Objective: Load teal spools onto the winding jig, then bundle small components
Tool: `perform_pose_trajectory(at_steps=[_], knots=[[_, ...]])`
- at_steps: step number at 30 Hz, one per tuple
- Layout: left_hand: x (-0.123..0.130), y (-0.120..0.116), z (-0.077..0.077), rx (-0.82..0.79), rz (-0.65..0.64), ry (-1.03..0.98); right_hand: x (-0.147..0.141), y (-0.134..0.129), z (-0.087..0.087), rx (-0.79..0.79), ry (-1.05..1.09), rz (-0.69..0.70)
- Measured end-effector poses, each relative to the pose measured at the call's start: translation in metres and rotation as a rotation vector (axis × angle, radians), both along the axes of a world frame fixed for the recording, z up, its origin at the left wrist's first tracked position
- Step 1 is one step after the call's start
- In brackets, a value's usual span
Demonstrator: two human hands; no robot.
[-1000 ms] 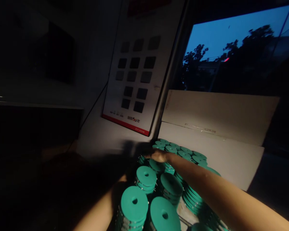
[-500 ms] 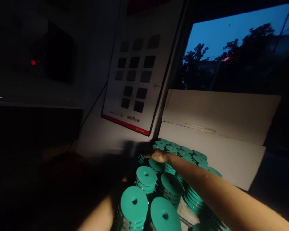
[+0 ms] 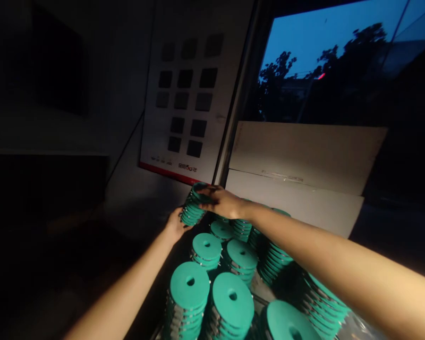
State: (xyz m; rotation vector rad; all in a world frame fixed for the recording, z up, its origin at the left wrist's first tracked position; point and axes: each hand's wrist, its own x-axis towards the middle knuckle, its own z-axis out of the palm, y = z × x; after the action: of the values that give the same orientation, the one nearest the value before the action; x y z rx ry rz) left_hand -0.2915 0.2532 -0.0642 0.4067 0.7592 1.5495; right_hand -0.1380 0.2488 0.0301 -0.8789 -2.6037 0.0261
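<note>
A stack of green round spools [image 3: 192, 212] is held up and tilted between my two hands, at the far left end of the other stacks. My left hand [image 3: 175, 224] is closed around its lower left side. From the right, my right hand [image 3: 224, 202] reaches across and grips the upper part, its fingers partly in shadow. Just below stands a shorter stack of spools [image 3: 207, 245], apart from the held one. Nearer to me are two taller stacks, a left one [image 3: 190, 285] and a right one [image 3: 233, 300], each with a centre hole in the top disc.
More green stacks [image 3: 274, 264] stand under and beyond my right forearm. A cardboard panel [image 3: 297, 189] borders them at the back right. A display board [image 3: 184, 118] with dark squares leans on the wall behind. The left side lies in deep shadow. A window [image 3: 304, 52] shows trees outside.
My hands have raised the stack of spools from among the others, and it now tilts between them. My left hand has come up out of the shadow. The view has shifted slightly.
</note>
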Motion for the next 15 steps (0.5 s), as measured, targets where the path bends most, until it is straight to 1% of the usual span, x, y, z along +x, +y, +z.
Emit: perform_pose_trajectory(at_steps=[2,4,6,7,9,11,13,15], knots=[[0.001,-0.004,0.022,0.013,-0.064,0.053,0.015,-0.021,0.021,0.119,0.022,0.032],[0.01,-0.013,0.044,0.042,-0.156,0.082,0.034,-0.042,0.038,0.218,0.047,0.04],[0.03,-0.023,0.061,0.051,-0.258,0.095,0.057,-0.06,0.049,0.311,0.063,0.025],[0.044,-0.026,0.067,0.046,-0.308,0.096,0.07,-0.066,0.051,0.363,0.067,0.008],[0.078,-0.03,0.074,0.026,-0.395,0.079,0.094,-0.074,0.052,0.391,0.094,-0.047],[0.114,-0.03,0.075,0.006,-0.463,0.038,0.116,-0.074,0.05,0.347,0.147,-0.113],[0.148,-0.027,0.074,0.008,-0.507,-0.016,0.137,-0.067,0.046,0.291,0.197,-0.161],[0.176,-0.024,0.069,0.013,-0.525,-0.066,0.153,-0.057,0.04,0.235,0.244,-0.193]])
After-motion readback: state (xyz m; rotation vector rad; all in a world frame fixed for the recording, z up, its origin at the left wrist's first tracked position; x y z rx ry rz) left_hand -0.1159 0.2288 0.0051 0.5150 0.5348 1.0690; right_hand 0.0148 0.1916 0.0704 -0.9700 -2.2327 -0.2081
